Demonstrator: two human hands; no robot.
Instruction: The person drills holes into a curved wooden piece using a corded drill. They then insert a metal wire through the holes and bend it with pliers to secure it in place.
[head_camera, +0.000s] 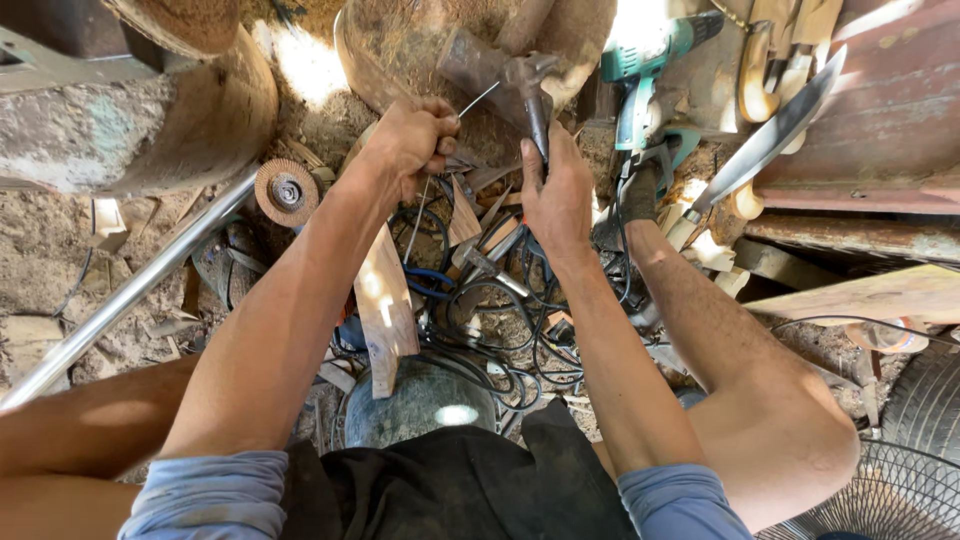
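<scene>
While the left hand (415, 140) is curled tight around a thin metal wire (478, 100), the wire's free end sticks out from the fist toward two o'clock and a longer stretch hangs from the fist toward six o'clock, down over the tangle of black cables (500, 330). At three o'clock from that fist, just beside it, the right hand (558, 195) is closed on the handle of a hammer (505, 75), fingers wrapped and pointing toward twelve o'clock. The hammer's rusty head lies at eleven o'clock from the right hand, close to the upper tip of the wire; whether head and wire touch I cannot tell. A narrow wooden plank (385, 310) slants below the left forearm, at six o'clock from the left hand. At nine o'clock from the left hand sits a round flap disc (286, 190), with a bright metal pipe (120, 295) running off toward eight o'clock. A teal power drill (645, 70) lies at one o'clock from the right hand, and a long-bladed knife (775, 135) at three o'clock, well apart from it.
</scene>
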